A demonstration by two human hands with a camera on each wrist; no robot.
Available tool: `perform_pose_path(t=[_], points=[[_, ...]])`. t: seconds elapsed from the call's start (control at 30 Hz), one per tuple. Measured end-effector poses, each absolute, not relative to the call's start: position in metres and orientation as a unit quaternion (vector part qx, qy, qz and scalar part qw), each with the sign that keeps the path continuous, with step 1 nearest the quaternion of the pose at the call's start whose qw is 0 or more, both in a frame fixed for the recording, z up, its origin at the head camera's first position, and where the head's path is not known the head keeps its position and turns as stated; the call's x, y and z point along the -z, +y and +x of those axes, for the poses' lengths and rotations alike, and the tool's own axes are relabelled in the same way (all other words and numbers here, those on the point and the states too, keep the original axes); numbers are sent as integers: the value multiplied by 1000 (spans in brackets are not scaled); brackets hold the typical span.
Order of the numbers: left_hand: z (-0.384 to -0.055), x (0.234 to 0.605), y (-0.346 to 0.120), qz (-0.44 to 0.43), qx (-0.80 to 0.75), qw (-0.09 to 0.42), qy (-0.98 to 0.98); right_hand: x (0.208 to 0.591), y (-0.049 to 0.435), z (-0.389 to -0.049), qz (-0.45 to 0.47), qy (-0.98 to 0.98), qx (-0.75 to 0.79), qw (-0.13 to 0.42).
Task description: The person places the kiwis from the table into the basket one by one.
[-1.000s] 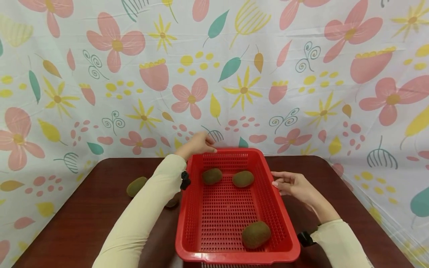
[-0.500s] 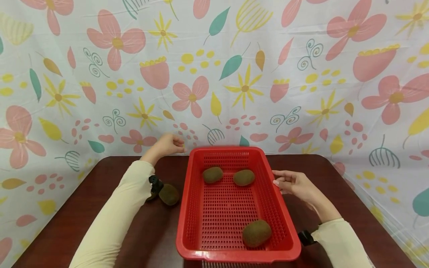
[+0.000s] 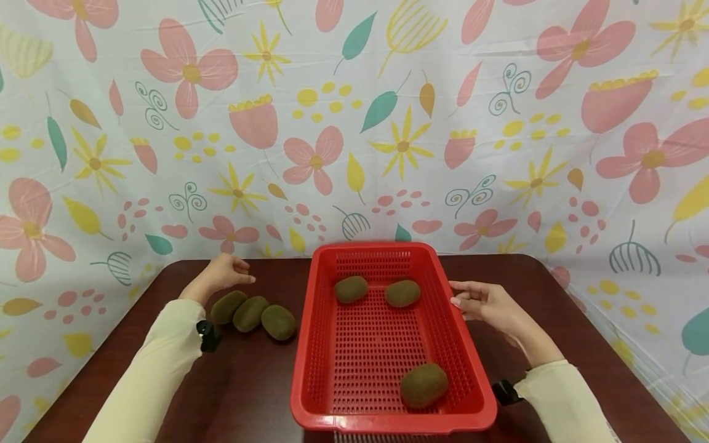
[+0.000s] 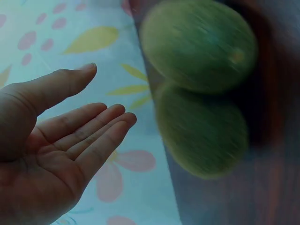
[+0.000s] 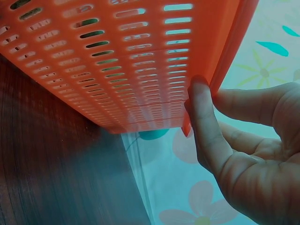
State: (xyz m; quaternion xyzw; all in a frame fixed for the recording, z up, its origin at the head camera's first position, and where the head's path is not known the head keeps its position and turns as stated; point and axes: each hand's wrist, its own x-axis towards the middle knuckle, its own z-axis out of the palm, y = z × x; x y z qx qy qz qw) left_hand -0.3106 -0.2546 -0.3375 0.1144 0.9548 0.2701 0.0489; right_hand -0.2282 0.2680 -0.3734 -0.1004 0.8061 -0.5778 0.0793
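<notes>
My left hand (image 3: 223, 274) hovers just behind a row of kiwis on the table's left side. In the left wrist view its fingers are extended, thumb apart, with nothing in the palm. The row holds a left kiwi (image 3: 228, 307), a middle kiwi (image 3: 251, 314) and a right kiwi (image 3: 279, 322). A red perforated plastic basket (image 3: 378, 423) stands to their right. Inside it lie two kiwis near the back, one left (image 3: 351, 289) and one right (image 3: 402, 293), and a front kiwi (image 3: 424, 386). My right hand (image 5: 253, 154) pinches the basket's right rim between thumb and finger.
The dark brown wooden table (image 3: 249, 394) carries the basket and the loose kiwis. Behind it hangs a white cloth (image 3: 354, 123) printed with flowers and leaves, close to the table's back edge.
My left hand has moved left, from above the basket's back left corner to behind the kiwi row, which its arm partly covered before. The right hand and the basket stay in place.
</notes>
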Motion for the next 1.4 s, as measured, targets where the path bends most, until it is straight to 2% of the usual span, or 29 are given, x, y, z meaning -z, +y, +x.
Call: perform_pose_path(t=[0.27, 0.67, 1.07, 1.4], points=[[-297, 357, -283, 74, -265, 74, 958, 374, 267, -228, -101, 804, 580, 79], [-298, 371, -299, 67, -256, 87, 960, 376, 268, -229, -104, 803, 582, 75], [-297, 377, -305, 64, -272, 166, 946, 376, 267, -228, -104, 802, 583, 76], [-299, 380, -308, 56, -308, 165, 935, 377, 268, -228, -103, 799, 587, 78]])
